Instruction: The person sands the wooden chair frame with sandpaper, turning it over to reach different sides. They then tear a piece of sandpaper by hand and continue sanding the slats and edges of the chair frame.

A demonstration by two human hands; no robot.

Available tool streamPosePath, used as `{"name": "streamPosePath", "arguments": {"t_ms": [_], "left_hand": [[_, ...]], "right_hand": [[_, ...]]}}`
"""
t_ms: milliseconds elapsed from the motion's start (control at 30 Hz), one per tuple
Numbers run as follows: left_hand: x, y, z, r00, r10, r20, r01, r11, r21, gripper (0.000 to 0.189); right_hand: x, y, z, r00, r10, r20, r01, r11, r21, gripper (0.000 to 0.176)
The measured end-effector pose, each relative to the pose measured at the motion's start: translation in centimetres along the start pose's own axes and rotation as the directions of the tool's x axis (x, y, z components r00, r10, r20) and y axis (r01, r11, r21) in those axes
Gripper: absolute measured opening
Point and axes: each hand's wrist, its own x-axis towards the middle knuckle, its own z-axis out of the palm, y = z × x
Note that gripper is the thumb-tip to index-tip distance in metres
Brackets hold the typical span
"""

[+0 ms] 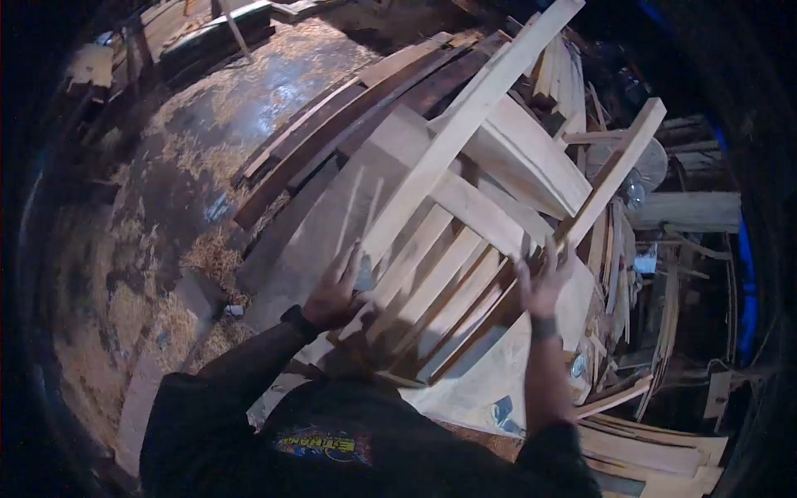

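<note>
Nearest, at the bottom edge, is a dark shirt (pixel 365 440), cut off by the border; its printed patch (pixel 324 446) carries yellow lettering, too blurred to read with certainty. The lens darkens all the corners, and shadow hides what lies under the wooden frame (pixel 477 212).

The left hand (pixel 336 290), with a dark band (pixel 299 324) on its wrist, is open, fingers extended and thumb apart, at the near end of the frame's left rail (pixel 440 153). The right hand (pixel 544 282), also banded at the wrist, is open with fingers spread, beside the near part of the right rail (pixel 614 174). Neither is clenched; whether the fingertips press on the wood is hard to tell.

The frame lies slanting away from the person between the hands, a wide crosspiece (pixel 477 212) joining its rails and several slats (pixel 444 278) running below that. A pale panel (pixel 477 378) shows by its near end.

To the frame's lower right are stacked light boards (pixel 647 452). Beyond its left side lie long dark boards (pixel 332 133), then a floor (pixel 266 91) strewn with shavings (pixel 216 257). Right of the frame, loose wood strips (pixel 668 332) fade into darkness.
</note>
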Motion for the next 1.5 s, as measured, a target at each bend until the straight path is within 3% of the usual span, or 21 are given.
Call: {"name": "streamPosePath", "arguments": {"t_ms": [133,267,333,400,467,533,633,667,767,867,900,933,1000,1067,1133,1200,1333,1367,1433,1467,1500], "left_hand": [[-1.1,0.1,0.3,0.999,-0.04,-0.004,0.04,0.999,0.016,0.088],[8.4,2.3,-0.3,0.963,0.228,-0.146,-0.173,0.933,0.316,0.082],[15.5,3.5,-0.3,0.971,0.148,-0.188,-0.09,0.954,0.285,0.074],[23.8,5.8,-2.2,0.987,0.042,-0.156,-0.05,0.998,-0.047,0.075],[32.1,6.4,-1.4,0.875,0.276,-0.397,-0.256,0.961,0.103,0.069],[41.5,6.2,-2.1,0.735,0.494,-0.464,-0.318,0.856,0.407,0.062],[48.3,8.7,-4.0,0.843,0.355,-0.405,-0.158,0.882,0.444,0.048],[49.0,9.3,-4.6,0.884,0.272,-0.381,-0.127,0.922,0.365,0.046],[43.6,9.9,-4.8,0.913,0.13,-0.386,-0.166,0.984,-0.062,0.051],[32.4,4.8,-1.8,0.875,0.241,-0.419,-0.265,0.964,0.001,0.052],[26.8,3.3,-0.6,0.947,0.042,-0.318,-0.086,0.988,-0.127,0.051],[20.3,4.6,-1.1,0.955,-0.019,-0.294,0.004,0.999,-0.053,0.05],[10.3,-0.7,3.2,0.913,0.045,-0.406,-0.101,0.988,-0.117,0.051],[0.3,-3.2,4.4,0.939,0.116,-0.323,-0.076,0.988,0.131,0.055],[-3.9,-5.3,5.0,0.988,0.082,-0.128,0.037,0.684,0.729,0.062],[-4.6,-10.7,8.9,1.0,0.019,0.012,-0.013,0.099,0.995,0.067],[9.2,-5.2,9.0,0.97,0.227,-0.082,0.064,0.087,0.994,0.052],[14.8,-2.6,8.4,0.958,0.276,-0.077,0.101,-0.072,0.992,0.049],[25.9,2.7,6.3,0.961,0.275,-0.027,0.228,-0.734,0.64,0.043],[29.9,4.3,5.2,0.967,0.254,-0.035,0.242,-0.858,0.454,0.04],[33.1,5.1,4.5,0.957,0.279,-0.081,0.283,-0.831,0.48,0.037]], "right_hand": [[6.6,0.2,0.3,0.969,-0.104,0.225,0.17,0.938,-0.301,0.087],[5.4,0.3,0.1,0.932,-0.214,0.294,0.249,0.965,-0.085,0.091],[5.4,0.2,0.0,0.928,-0.175,0.33,0.209,0.975,-0.071,0.091],[5.6,0.1,0.0,0.93,-0.162,0.329,0.192,0.979,-0.062,0.092],[5.9,-0.7,-0.6,0.92,-0.11,0.377,0.141,0.988,-0.056,0.093],[5.9,-0.4,-0.4,0.934,-0.167,0.317,0.2,0.977,-0.075,0.093],[6.6,-1.3,-1.6,0.879,-0.031,0.476,0.047,0.999,-0.02,0.089],[6.1,-0.8,-1.0,0.92,-0.097,0.38,0.103,0.995,0.004,0.09],[6.7,-1.0,-1.6,0.876,-0.051,0.479,0.075,0.997,-0.03,0.091],[5.8,-0.2,-0.5,0.912,-0.097,0.399,0.124,0.991,-0.041,0.092],[5.8,-0.3,-0.5,0.913,-0.098,0.396,0.124,0.991,-0.04,0.092],[6.0,-0.7,-1.0,0.908,-0.093,0.409,0.119,0.992,-0.037,0.091],[5.8,-0.8,-1.0,0.912,-0.099,0.397,0.119,0.993,-0.024,0.09],[5.9,-0.6,-0.7,0.92,-0.125,0.371,0.139,0.99,-0.011,0.088],[6.0,-0.5,-0.6,0.916,-0.112,0.385,0.128,0.992,-0.017,0.088],[5.8,-0.7,-0.5,0.916,-0.1,0.388,0.114,0.993,-0.016,0.087],[6.1,-1.2,-1.0,0.899,-0.049,0.435,0.067,0.997,-0.028,0.086],[6.1,-1.4,-1.1,0.886,-0.023,0.464,0.046,0.998,-0.038,0.086],[6.0,-1.6,-1.2,0.909,-0.063,0.413,0.06,0.998,0.02,0.084],[5.9,-1.5,-1.0,0.917,-0.088,0.389,0.074,0.996,0.05,0.083],[5.9,-1.2,-0.5,0.921,-0.11,0.374,0.099,0.994,0.048,0.081]]}}
